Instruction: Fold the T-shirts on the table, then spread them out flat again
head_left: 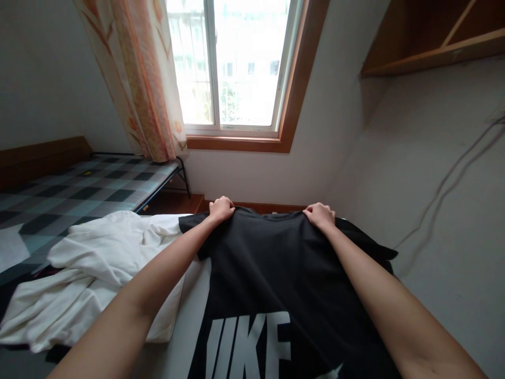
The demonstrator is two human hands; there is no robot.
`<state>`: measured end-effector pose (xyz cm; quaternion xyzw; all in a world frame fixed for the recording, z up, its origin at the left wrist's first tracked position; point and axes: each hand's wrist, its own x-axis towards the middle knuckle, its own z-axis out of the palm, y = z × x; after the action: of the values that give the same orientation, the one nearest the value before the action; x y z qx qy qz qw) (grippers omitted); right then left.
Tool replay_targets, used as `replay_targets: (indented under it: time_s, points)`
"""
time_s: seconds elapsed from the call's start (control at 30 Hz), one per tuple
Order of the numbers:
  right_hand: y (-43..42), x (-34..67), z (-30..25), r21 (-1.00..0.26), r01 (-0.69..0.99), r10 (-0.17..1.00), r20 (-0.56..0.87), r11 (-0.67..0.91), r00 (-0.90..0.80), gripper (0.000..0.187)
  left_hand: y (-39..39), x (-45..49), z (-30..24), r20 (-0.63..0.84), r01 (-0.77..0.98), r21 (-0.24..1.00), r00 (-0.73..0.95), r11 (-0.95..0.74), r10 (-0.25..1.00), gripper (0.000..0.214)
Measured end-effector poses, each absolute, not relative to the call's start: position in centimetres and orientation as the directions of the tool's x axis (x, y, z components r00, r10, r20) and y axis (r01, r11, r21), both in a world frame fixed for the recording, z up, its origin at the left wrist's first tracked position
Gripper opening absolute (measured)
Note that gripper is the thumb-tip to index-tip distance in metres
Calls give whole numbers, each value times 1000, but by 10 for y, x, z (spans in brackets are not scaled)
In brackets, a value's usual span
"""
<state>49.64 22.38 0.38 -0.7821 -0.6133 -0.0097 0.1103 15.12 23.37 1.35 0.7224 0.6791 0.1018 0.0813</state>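
Note:
A black T-shirt (272, 268) with large white letters lies spread in front of me, its far edge away from me. My left hand (221, 208) is closed on the shirt's far left edge. My right hand (319, 215) is closed on its far right edge. Both arms reach straight out over the cloth.
A crumpled white garment (98, 273) lies left of the black shirt. A bed with a checked cover (71, 195) stands at the left under a patterned curtain (138, 79). A window (232, 63) is ahead, a wooden shelf (434, 42) at upper right, and a wall with cables (453, 179) close on the right.

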Motion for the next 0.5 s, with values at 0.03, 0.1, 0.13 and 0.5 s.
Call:
replay_targets:
  time_s: [0.03,0.1,0.13,0.5]
  points:
    - [222,495,4,-156,964,940,235,-216,248,29,232,153,13,100,969,245,14,-38,995,31]
    - [219,494,4,-133,976,928,312,-171,205,32,228,156,12,221,979,205,-41,-5,974,33]
    - [217,496,5,-122,982,937,302,-144,175,33,226,158,11,264,984,180,-36,-13,964,32]
    - [168,658,15,-134,771,765,101,-623,636,64,165,186,-20,281,898,157,359,-411,890,51]
